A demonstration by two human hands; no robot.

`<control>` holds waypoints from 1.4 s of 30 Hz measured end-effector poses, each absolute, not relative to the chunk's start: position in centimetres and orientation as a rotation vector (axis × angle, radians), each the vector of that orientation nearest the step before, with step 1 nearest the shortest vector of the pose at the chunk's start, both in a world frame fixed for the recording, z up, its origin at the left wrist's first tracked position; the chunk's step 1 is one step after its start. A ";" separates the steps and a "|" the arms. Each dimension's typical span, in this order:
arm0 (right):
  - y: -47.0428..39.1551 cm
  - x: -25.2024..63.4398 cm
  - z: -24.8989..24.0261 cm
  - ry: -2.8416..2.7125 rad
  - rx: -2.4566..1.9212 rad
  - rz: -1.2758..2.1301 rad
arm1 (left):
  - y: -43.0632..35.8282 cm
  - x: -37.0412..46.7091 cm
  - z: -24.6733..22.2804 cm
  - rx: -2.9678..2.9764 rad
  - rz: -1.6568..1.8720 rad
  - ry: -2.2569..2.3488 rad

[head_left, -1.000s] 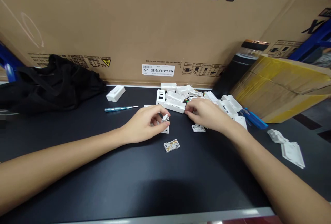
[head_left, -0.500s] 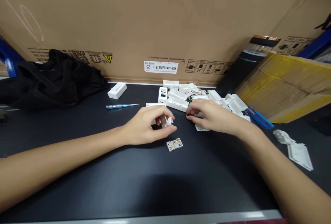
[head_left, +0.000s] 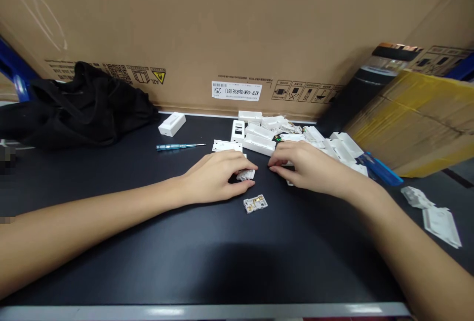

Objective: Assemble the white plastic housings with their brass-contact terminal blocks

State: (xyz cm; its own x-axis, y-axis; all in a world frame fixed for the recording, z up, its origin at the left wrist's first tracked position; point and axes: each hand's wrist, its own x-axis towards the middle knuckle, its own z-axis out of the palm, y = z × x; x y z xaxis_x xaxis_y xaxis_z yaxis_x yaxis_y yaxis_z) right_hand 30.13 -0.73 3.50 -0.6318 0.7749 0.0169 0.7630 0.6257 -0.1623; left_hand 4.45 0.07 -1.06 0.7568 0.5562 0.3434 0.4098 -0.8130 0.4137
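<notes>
My left hand (head_left: 222, 177) rests low at the middle of the black table, thumb and fingers closed around a small white plastic part (head_left: 246, 175). Just in front of it lies a flat white plastic piece with brass-coloured metal contacts (head_left: 255, 204), touched by neither hand. My right hand (head_left: 296, 163) is beside the pile of white plastic housings (head_left: 259, 144), its thumb and index finger pinched together at the table. Whatever is between those fingertips is too small to make out. Another white piece (head_left: 290, 182) shows partly under the right hand.
A blue screwdriver (head_left: 179, 146) and a white box-shaped housing (head_left: 172, 124) lie at left, near a black cloth bag (head_left: 81, 106). A large carton (head_left: 177, 24) stands behind. To the right are a dark bottle (head_left: 365, 81), a taped carton (head_left: 414, 123), a blue tool (head_left: 383, 169) and white plastic pieces (head_left: 440, 224).
My left hand has lowered the white part towards the table and its fingers have come over it. The right hand stays pinched by the pile. The whole view has shifted slightly.
</notes>
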 end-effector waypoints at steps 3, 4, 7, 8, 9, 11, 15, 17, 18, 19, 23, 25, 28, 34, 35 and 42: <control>-0.6 30.5 3.5 -2.748 -1.309 0.168 | 0.1 4.5 -1.2 2.674 0.622 0.765; -0.6 30.7 3.6 -2.749 -1.312 0.156 | 0.1 4.5 -1.2 2.679 0.612 0.767; -0.4 31.2 3.5 -2.763 -1.339 0.163 | 0.2 4.4 -1.2 2.690 0.602 0.754; -0.4 31.3 3.5 -2.767 -1.344 0.171 | 0.2 4.4 -1.2 2.690 0.608 0.748; -0.3 31.3 3.4 -2.768 -1.346 0.174 | 0.2 4.5 -1.2 2.687 0.616 0.743; -0.2 31.4 3.2 -2.767 -1.331 0.165 | 0.2 4.5 -1.2 2.674 0.633 0.735; 0.0 31.3 2.9 -2.774 -1.297 0.166 | 0.2 4.6 -1.1 2.657 0.633 0.737; 0.0 31.2 3.0 -2.774 -1.309 0.186 | 0.1 4.6 -1.1 2.670 0.624 0.740; 0.0 31.1 3.0 -2.772 -1.320 0.194 | 0.1 4.6 -1.0 2.678 0.616 0.745; -0.1 31.0 3.0 -2.772 -1.330 0.201 | 0.0 4.6 -1.0 2.685 0.608 0.750; -0.3 30.8 3.1 -2.771 -1.340 0.211 | -0.1 4.6 -0.8 2.689 0.590 0.755; -0.3 30.8 3.1 -2.771 -1.335 0.213 | -0.1 4.6 -0.7 2.681 0.596 0.759; -0.4 30.7 3.2 -2.765 -1.337 0.218 | -0.2 4.7 -0.8 2.665 0.609 0.781; -1.2 29.6 4.1 -2.694 -1.215 0.195 | 0.0 4.7 -0.7 2.485 0.737 0.812; -1.5 29.4 4.2 -2.682 -1.174 0.202 | 0.0 4.7 -0.6 2.431 0.788 0.827; -2.6 28.1 4.2 -2.689 -1.020 0.446 | 0.7 4.3 -0.1 2.067 0.992 1.022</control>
State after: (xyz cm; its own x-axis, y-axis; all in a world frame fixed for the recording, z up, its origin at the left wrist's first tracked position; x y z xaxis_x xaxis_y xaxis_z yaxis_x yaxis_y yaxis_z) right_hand 28.15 -2.57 4.17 -0.7310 0.6740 0.1063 0.6037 0.7115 -0.3597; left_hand 4.32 0.68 -0.11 0.4181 0.8393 0.3476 0.3724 -0.5074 0.7771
